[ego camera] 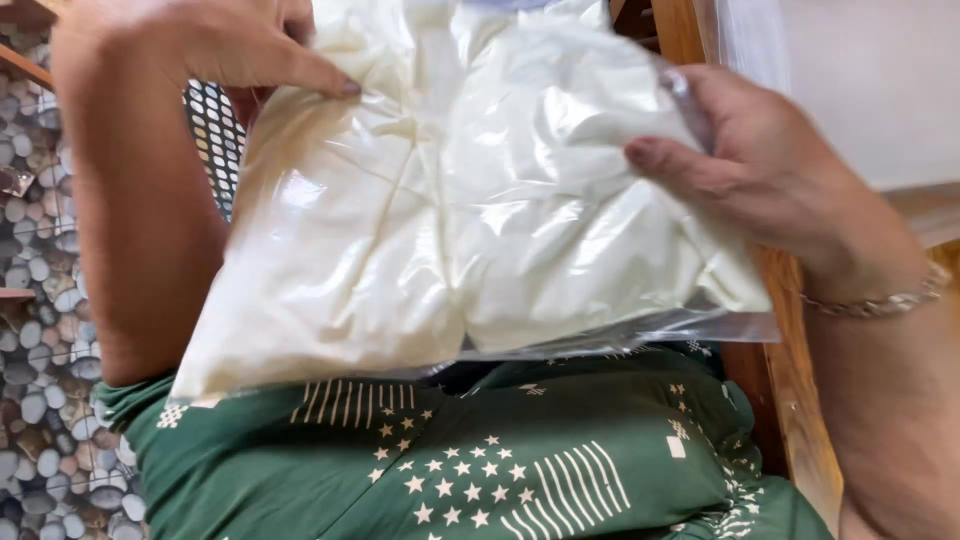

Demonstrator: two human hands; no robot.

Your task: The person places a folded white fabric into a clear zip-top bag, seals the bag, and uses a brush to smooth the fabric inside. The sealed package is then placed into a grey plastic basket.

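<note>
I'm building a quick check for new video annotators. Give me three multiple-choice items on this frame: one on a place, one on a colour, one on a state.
1. Where is the bracelet?
A. on the right wrist
B. on the left wrist
C. lying on the floor

2. What colour is the patterned garment below the bag?
A. red
B. green
C. black

3. How is the clear plastic bag of pale folded cloth held?
A. lying flat on the floor, untouched
B. hanging from one hand only
C. held up by both hands at its upper part

Answers:
1. A, the band sits just behind the right hand.
2. B, it is green with cream stars and stripes.
3. C, the left hand pinches the upper left and the right hand has its grip on the upper right edge, with the bag off the pebble-patterned floor.
</note>
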